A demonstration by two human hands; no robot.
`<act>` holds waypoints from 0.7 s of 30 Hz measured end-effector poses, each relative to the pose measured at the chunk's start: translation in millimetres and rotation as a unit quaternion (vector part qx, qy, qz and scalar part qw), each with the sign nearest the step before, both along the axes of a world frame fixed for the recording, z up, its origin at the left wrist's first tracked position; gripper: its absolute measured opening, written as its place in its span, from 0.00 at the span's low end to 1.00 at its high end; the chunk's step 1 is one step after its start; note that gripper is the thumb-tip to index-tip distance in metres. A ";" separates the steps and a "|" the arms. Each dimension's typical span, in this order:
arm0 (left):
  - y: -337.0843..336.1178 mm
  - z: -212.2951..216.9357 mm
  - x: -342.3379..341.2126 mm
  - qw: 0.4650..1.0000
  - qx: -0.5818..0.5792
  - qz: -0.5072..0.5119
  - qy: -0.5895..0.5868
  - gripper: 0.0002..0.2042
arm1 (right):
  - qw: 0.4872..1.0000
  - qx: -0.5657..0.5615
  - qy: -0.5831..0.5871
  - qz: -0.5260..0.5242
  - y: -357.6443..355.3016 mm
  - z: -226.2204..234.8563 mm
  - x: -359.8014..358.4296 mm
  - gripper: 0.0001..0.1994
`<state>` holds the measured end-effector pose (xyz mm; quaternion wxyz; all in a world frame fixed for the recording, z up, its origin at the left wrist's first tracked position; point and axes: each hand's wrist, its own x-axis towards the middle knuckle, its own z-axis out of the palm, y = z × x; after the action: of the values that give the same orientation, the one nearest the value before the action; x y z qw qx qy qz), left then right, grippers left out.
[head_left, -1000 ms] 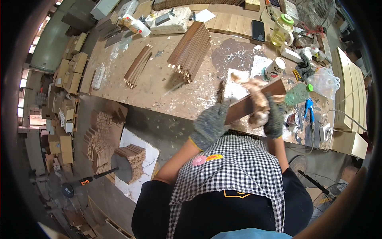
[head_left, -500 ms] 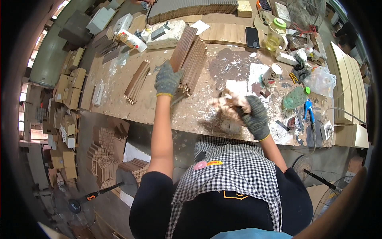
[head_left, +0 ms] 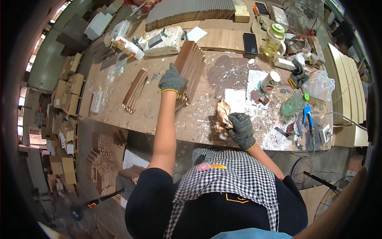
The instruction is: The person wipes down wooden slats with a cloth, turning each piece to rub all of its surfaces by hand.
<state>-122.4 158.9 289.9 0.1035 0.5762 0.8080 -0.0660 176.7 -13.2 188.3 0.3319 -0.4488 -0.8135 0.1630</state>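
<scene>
My left hand (head_left: 172,79), in a dark grey knit glove, is at the left edge of a stack of brown wooden slats (head_left: 193,65). Its thumb lies over the near part of the slats and its other fingers lie along their side, closed on the edge. In my right hand (head_left: 242,129), gloved the same way, is a crumpled tan rag (head_left: 223,113), held low over the table's near edge. A smaller bundle of brown slats (head_left: 135,89) lies left of my left hand. Beyond the rag is a white sheet (head_left: 235,99).
A paint-stained worktable (head_left: 159,119) spreads under both hands. At right stand a paper cup (head_left: 270,81), a green bottle (head_left: 293,104), a blue air gun (head_left: 307,114) and a lidded jug (head_left: 274,40). A phone (head_left: 250,43) and a white block (head_left: 165,42) lie farther back.
The upper slats, slanted across the stack before, now lie in line with it. My right hand and the rag have moved left and down, and the rag is no longer blurred.
</scene>
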 end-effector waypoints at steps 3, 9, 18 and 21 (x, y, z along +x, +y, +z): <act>2.5 -2.2 -0.6 1.000 -0.017 -0.002 -0.007 0.59 | 1.000 0.004 0.018 -0.008 0.2 5.5 -0.5 0.21; 22.1 15.5 1.7 0.999 -0.025 -0.028 -0.029 0.61 | 1.000 -0.010 0.012 -0.017 -5.6 3.9 1.0 0.21; 133.3 -13.3 10.4 0.993 0.022 -0.106 -0.047 0.62 | 0.999 0.007 0.033 -0.022 -3.7 -1.2 -0.2 0.22; 145.5 -20.8 6.8 0.994 0.000 -0.092 -0.055 0.63 | 0.999 0.010 0.038 -0.027 -4.1 1.3 -1.6 0.21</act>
<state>-115.7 304.5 269.1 0.1410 0.6508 0.7448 -0.0435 175.1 -17.4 189.6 0.3713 -0.4606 -0.7895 0.1632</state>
